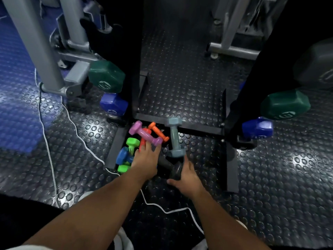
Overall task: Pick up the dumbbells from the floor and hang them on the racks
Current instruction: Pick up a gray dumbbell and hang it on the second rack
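Note:
A heap of small dumbbells lies on the floor at the foot of the black rack (180, 123): a purple dumbbell (144, 133), an orange dumbbell (158, 131), a red dumbbell (143, 139), a green dumbbell (130, 148), a blue dumbbell (122, 156), a grey-blue dumbbell (174, 139) and a black dumbbell (171, 168). My left hand (145, 159) reaches into the heap, fingertips touching the purple and red dumbbells. My right hand (187, 175) lies with fingers spread against the black dumbbell's end, below the grey-blue one.
Larger green dumbbells (106, 76) and blue dumbbells (113, 104) hang on the rack's left and right uprights. A grey machine frame (54, 69) stands at the left. A white cord (54, 159) trails across the studded rubber floor (270, 177).

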Motion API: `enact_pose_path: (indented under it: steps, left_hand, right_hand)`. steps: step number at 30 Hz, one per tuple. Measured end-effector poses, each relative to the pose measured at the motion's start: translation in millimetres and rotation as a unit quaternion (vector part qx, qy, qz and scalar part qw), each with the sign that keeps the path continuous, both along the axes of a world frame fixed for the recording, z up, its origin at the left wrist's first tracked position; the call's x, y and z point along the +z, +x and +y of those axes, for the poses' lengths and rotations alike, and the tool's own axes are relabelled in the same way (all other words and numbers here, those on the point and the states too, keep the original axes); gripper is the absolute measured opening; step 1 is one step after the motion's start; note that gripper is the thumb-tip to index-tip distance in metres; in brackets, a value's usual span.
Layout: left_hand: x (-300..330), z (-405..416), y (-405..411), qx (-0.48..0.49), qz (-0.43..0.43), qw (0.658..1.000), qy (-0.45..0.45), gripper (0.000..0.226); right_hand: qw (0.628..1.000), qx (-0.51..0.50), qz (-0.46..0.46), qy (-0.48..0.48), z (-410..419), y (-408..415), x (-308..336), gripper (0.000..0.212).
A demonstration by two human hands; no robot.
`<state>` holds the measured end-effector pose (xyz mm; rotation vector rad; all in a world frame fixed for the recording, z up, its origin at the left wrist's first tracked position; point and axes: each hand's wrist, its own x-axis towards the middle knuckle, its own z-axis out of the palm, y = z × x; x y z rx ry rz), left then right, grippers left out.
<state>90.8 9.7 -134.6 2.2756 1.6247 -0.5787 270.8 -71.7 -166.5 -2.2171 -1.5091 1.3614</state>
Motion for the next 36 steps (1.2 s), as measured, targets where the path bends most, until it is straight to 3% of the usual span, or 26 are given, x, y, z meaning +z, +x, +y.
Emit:
enact_pose_path:
  steps: [3,6,12,19,23,30,33,36]
  left_hand:
    - [-4,7,1,-0.002,0.001,1.000,-0.023,0.109]
    - [-5,14,-1,0.002,-0.004,0.999,-0.051,0.104]
    - [4,32,1,0.030,-0.031,0.995,-0.095,0.061]
    - [13,44,-3,0.004,-0.003,0.993,-0.117,0.073]
    - [26,43,-14,-0.002,-0.006,0.993,-0.114,0.073]
    - [74,32,-55,0.082,-0.065,0.988,-0.111,0.074]
    - [104,27,-69,0.114,-0.085,0.984,-0.104,0.078]
    - [143,24,-84,0.144,-0.099,0.977,-0.121,0.069]
  right_hand:
    - [0.999,-0.032,0.009,-0.004,4,-11,-10,0.132]
    - [0.998,-0.055,0.000,-0.014,12,-18,-15,0.111]
    - [0.998,-0.053,-0.037,-0.028,22,-24,-12,0.094]
    - [0.998,-0.032,-0.058,-0.012,24,-20,5,0.093]
    - [0.998,-0.013,-0.066,0.003,27,-17,25,0.079]
    - [0.998,0.022,-0.032,0.055,41,-25,79,0.076]
    - [0.995,0.046,-0.023,0.091,52,-29,115,0.065]
    - [0.989,0.086,-0.031,0.119,69,-39,160,0.060]
